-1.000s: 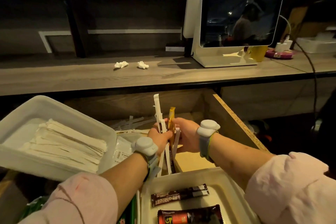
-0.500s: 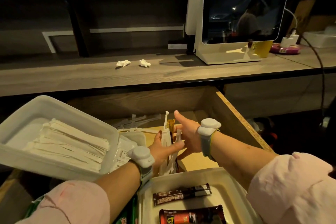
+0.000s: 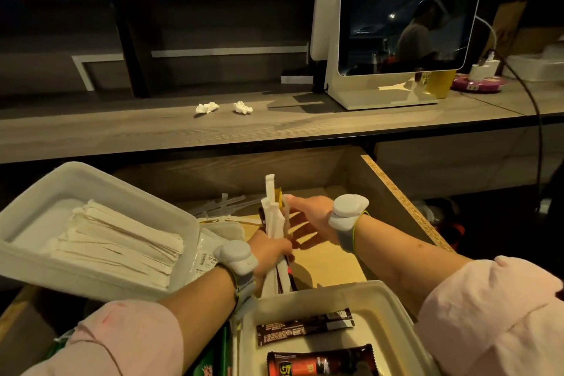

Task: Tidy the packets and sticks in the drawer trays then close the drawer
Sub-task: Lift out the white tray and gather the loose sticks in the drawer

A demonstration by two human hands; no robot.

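Your left hand (image 3: 270, 253) is curled tight round the lower half of the bundle of sticks (image 3: 272, 220), holding it upright over the floor of the drawer (image 3: 396, 192). Your right hand (image 3: 311, 217) is spread, fingers straight, touching the bundle just above that fist. Loosen the fist slightly and use the flat hand to square the ends. A yellow packet (image 3: 278, 196) sits among the white ones above the grip, so pick it out first. The stick tray (image 3: 39, 256) lies left of the grip. The packet tray (image 3: 387, 299) is below it, towards you.
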